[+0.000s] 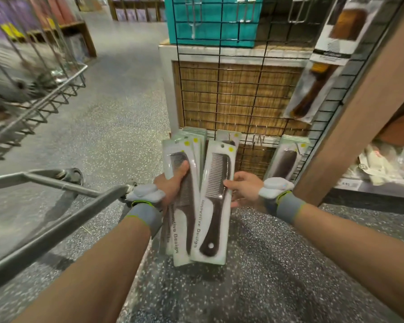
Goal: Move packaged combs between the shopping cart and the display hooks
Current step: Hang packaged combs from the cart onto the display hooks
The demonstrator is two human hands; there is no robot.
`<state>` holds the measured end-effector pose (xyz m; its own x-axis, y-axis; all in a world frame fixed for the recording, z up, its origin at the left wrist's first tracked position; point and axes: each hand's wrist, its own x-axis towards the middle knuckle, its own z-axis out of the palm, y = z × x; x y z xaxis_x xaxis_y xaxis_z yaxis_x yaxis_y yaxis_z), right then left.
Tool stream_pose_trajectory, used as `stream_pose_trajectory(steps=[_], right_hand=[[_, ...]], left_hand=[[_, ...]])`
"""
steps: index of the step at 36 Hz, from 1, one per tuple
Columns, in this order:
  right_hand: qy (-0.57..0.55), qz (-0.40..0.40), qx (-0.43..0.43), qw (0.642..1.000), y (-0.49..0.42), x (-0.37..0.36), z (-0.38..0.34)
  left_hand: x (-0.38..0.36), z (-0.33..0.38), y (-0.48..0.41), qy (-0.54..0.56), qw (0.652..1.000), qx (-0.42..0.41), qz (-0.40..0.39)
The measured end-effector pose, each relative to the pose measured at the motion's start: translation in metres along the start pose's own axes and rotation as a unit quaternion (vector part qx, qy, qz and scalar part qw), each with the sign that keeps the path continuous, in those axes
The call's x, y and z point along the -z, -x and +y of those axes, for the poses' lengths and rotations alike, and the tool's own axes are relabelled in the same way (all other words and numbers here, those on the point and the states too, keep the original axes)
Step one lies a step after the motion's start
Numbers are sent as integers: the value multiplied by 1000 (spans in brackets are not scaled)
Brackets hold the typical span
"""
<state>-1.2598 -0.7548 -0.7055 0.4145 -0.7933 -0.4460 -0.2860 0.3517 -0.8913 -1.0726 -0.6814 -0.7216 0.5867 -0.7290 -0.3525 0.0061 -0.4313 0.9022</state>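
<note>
brown packaged combs (186, 217) fanned in the gripping left hand (170, 186), right hand (244, 188) pinching the front pack (214, 217).

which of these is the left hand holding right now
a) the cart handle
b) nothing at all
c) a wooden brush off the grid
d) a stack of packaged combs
D: the left hand grips a fanned stack of packaged combs, thumb across the front one, while the right hand pinches a single comb pack beside it.
</note>
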Motion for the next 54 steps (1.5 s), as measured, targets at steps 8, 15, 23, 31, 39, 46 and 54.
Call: stream_pose_trajectory(steps=[8, 15, 23, 31, 39, 46, 54], right_hand=[[129, 104, 36, 986, -25, 20, 29], [106, 86, 26, 990, -46, 21, 30], [122, 95, 34, 987, -62, 9, 25], [88, 84, 27, 992, -69, 9, 33], [84, 90, 69, 990, -71, 22, 33], [97, 94, 37, 990, -64, 22, 33], [112, 109, 26, 987, -91, 29, 17]], left_hand=[[20, -2, -5, -30, 994, -12, 100], [13, 0, -4, -19, 995, -35, 96], [-8, 9, -1, 45, 996, -39, 59], [-24, 5, -6, 38, 998, -35, 19], [-35, 4, -8, 27, 999, -41, 19], [-41, 0, -12, 46, 998, -41, 23], [-40, -5, -16, 17, 998, -58, 22]])
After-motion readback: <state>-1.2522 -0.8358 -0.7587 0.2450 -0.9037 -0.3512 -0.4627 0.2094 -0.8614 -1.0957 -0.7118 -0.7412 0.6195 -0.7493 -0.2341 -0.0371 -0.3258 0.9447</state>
